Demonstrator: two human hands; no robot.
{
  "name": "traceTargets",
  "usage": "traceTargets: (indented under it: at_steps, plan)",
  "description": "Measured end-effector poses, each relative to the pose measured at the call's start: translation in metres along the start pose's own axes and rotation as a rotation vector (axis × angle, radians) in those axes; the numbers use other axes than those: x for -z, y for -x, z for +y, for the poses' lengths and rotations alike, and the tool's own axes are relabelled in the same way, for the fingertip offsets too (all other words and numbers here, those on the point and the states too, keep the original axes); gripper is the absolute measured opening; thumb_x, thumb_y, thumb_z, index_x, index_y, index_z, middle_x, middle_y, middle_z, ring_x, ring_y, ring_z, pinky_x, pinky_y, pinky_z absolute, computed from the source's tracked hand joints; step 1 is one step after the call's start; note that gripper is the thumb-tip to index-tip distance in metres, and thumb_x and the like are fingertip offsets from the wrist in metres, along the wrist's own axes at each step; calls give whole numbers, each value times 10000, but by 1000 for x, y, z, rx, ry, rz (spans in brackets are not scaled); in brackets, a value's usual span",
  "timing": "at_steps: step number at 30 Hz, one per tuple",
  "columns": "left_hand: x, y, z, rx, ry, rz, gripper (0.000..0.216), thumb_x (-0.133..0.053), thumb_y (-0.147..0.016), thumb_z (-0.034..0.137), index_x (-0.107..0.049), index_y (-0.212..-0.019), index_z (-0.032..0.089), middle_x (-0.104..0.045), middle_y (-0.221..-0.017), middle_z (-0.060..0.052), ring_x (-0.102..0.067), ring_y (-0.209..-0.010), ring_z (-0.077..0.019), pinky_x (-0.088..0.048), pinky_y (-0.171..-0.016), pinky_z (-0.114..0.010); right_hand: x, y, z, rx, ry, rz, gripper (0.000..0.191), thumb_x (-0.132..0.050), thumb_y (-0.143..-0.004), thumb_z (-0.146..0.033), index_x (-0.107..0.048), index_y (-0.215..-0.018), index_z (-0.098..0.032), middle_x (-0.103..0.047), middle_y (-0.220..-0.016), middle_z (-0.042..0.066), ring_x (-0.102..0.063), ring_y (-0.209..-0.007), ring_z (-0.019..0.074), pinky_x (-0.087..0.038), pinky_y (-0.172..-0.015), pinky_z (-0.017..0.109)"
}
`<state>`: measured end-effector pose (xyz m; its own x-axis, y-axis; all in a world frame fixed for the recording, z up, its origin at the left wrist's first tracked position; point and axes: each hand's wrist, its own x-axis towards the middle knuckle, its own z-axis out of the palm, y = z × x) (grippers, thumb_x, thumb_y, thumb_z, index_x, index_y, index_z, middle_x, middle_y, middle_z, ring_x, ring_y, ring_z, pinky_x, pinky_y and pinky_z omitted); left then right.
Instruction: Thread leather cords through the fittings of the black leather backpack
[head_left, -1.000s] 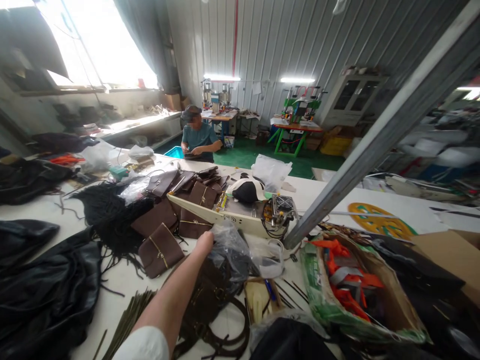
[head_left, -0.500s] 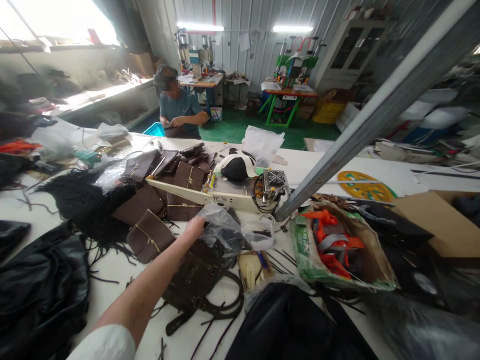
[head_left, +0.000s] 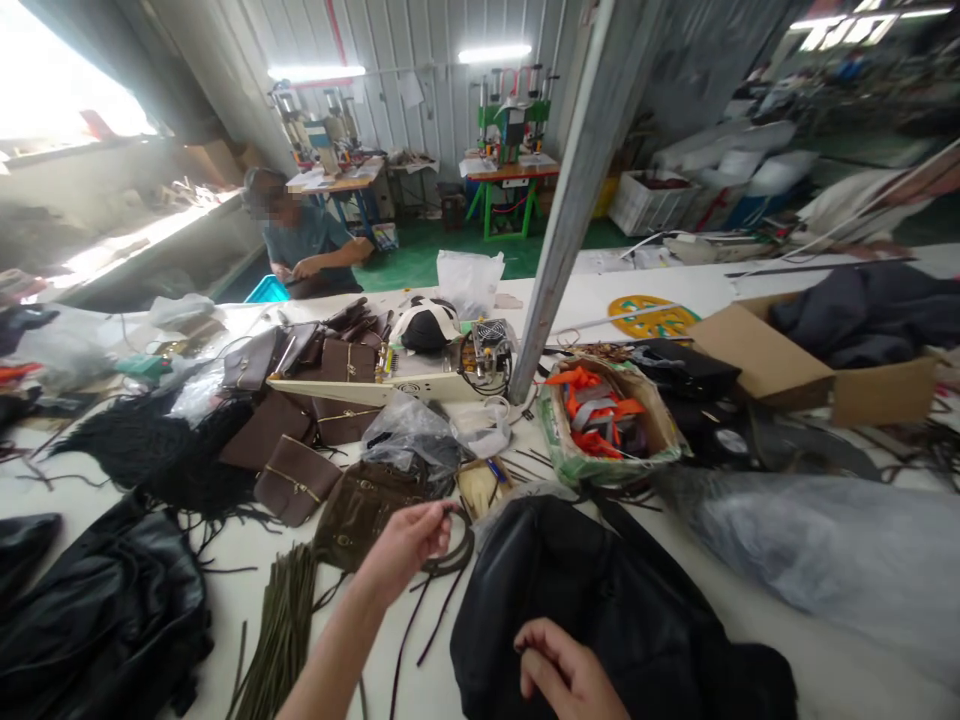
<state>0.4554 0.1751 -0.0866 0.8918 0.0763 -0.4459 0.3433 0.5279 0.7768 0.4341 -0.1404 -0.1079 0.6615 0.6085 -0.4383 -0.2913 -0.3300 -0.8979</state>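
My left hand (head_left: pixel 411 545) is in front of a dark olive handbag (head_left: pixel 356 515) with a looped handle. Its fingers are pinched together; a tiny dark bit at the tips is too small to name. Low in the view, my right hand (head_left: pixel 561 668) hovers over or rests on a large black bag (head_left: pixel 555 570), which I cannot tell. Thumb and forefinger are closed there too, with a small dark spot at the tips. A bundle of olive strips (head_left: pixel 281 625) lies left of my left forearm. Behind the handbag is a clear plastic bag (head_left: pixel 409 430) with dark contents.
Brown leather pouches (head_left: pixel 296 480) and black fringe (head_left: pixel 154 440) lie to the left. A cream machine (head_left: pixel 420 388) stands behind, beside a slanting metal post (head_left: pixel 566 200). An open sack (head_left: pixel 551 430) holds orange pieces. One person (head_left: pixel 311 235) sits across the table; another leans in far right.
My left hand has drawn back from the plastic bag towards me, fingers pinched. My right hand has come into view over the black bag. The view has turned right.
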Motion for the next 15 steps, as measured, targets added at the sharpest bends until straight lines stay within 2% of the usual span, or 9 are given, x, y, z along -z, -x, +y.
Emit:
traceTargets:
  at_steps: [3,6,8,11,13,15]
  plan:
    - [-50,66,-46,126,226,-84,480,-887,-916,413,-789,-1207,44,-662,-930,-94,-604,-720,-93,-527,-686,-195,-5,15,-27,122,-87,154,402,-552,-1081,-613,-677,-1124,-233,-615,-824,-3,-589,-798,186,-491,-792,315]
    - [-82,110,-70,147,248,-28,482,-910,-894,361,-785,-1242,51,-718,-983,-132,-664,-759,-126,-575,-724,-227,-8,29,-46,197,-158,230,404,-622,-1064,-586,-669,-1261,-237,-675,-942,20,-648,-881,199,-526,-836,312]
    - [-96,131,-76,125,167,21,560,-943,-856,368,-765,-1289,61,-755,-1017,-159,-714,-803,-170,-603,-754,-263,-7,38,-54,230,-179,194,408,-665,-1052,-557,-688,-1306,-239,-727,-1026,44,-695,-945,217,-552,-871,320]
    - [-111,151,-79,53,26,84,642,-975,-807,414,-738,-1297,73,-781,-966,-152,-737,-774,-203,-614,-719,-294,-5,53,-61,307,-103,136,303,-683,-1055,-503,-789,-1138,-232,-744,-957,41,-708,-890,210,-557,-818,309]
    - [-119,160,-79,1,-38,122,654,-986,-781,443,-729,-1252,69,-780,-870,-131,-729,-718,-206,-610,-679,-300,-3,63,-63,373,-37,158,261,-685,-1060,-460,-813,-1030,-234,-736,-917,33,-700,-861,198,-547,-782,295]
    - [-129,168,-80,-49,-63,181,654,-982,-775,464,-724,-1229,71,-780,-825,-121,-729,-709,-209,-614,-678,-304,-2,73,-60,451,-5,208,209,-682,-1068,-407,-809,-1037,-245,-741,-938,32,-706,-870,192,-554,-781,287]
